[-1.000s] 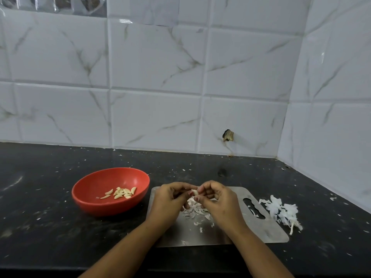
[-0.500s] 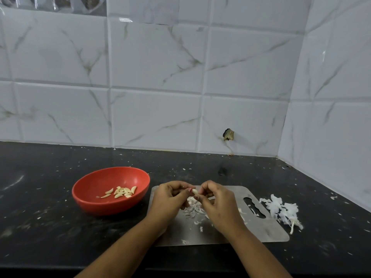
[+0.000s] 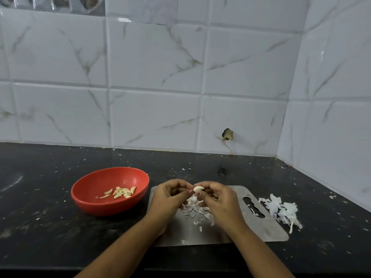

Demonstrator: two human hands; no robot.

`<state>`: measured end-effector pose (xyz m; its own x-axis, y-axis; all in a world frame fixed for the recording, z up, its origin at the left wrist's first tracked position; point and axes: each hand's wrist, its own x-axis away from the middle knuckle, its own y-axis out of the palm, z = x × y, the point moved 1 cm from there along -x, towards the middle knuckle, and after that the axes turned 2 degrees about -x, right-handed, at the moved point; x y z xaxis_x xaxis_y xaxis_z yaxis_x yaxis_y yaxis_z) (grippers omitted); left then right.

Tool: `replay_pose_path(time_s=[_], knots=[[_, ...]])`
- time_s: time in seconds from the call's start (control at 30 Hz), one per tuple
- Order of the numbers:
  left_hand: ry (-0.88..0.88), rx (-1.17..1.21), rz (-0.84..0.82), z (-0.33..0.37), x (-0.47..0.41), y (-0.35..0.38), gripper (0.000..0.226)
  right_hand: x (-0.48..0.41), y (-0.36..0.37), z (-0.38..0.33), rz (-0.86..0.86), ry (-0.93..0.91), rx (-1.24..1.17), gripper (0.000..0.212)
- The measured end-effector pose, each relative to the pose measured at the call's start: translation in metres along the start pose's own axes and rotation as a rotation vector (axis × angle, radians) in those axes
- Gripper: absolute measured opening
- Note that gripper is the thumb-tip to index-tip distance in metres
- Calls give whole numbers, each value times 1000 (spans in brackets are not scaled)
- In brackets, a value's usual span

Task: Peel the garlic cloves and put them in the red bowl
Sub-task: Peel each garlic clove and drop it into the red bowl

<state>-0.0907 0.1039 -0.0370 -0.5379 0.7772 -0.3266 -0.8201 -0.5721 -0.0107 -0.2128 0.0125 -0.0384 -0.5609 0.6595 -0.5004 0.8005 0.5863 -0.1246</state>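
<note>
A pale garlic clove [image 3: 198, 188] is pinched between the fingertips of my left hand [image 3: 168, 199] and my right hand [image 3: 219, 201], held just above a steel cutting board [image 3: 267, 227]. Loose skin flakes [image 3: 193, 210] lie on the board under my hands. The red bowl [image 3: 88, 197] stands left of the board with several peeled cloves [image 3: 120, 192] inside it.
A heap of white garlic skins and a stalk [image 3: 281, 210] lies on the black counter [image 3: 40, 227] right of the board. Small skin scraps dot the counter. Tiled walls rise at the back and right, meeting in a corner.
My hands have stayed above the board and shifted a little. The clove now shows more plainly between the fingertips.
</note>
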Motion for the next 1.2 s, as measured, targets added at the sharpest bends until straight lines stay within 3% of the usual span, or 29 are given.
replay_pose_path(time_s=[0.3,0.57,0.7,0.87,0.97,1.2], knots=[[62,-120,-20,0,2,4,5,-1,0,2,-36,50,-102,18],[284,-419,67,-4,0,1,25,-2,0,5,-24,78,-96,9],[364,-517,83,-2,2,3,18,-1,1,4,-9,44,-14,11],[326,-586,92,-2,5,3,11,-1,2,6,14,-13,58,8],[263,-565,90,-1,5,3,12,-1,2,9,4,-41,103,21],[211,-504,106,1,6,3,14,0,2,7,3,-55,44,22]])
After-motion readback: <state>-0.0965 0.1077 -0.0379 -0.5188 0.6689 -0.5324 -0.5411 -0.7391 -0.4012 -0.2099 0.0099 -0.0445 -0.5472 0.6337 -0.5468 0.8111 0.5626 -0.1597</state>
